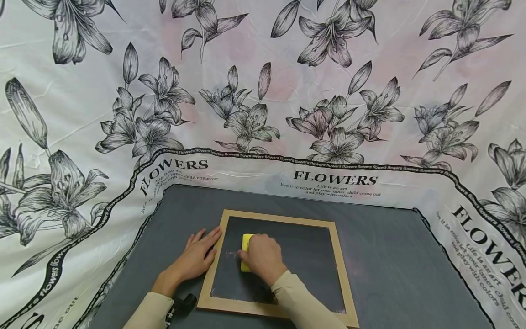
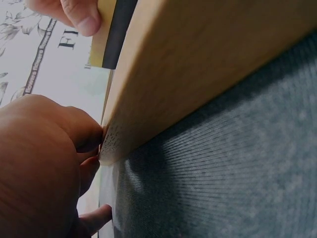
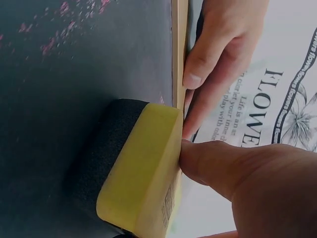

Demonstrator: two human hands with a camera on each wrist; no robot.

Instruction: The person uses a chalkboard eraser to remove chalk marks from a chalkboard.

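Note:
A small chalkboard with a light wooden frame lies on the grey tabletop. My right hand grips a chalkboard eraser over the board's left half. Yellow on top and black felt below, the eraser has its felt against the dark surface in the right wrist view, with the thumb at its side. My left hand rests along the frame's left edge, fingers extended and fingertips at the wood. Pinkish chalk specks dot the board.
Grey cloth covers the table around the board. A white curtain printed with flowers and lettering encloses the back and both sides. Beside the left sleeve sits a black device.

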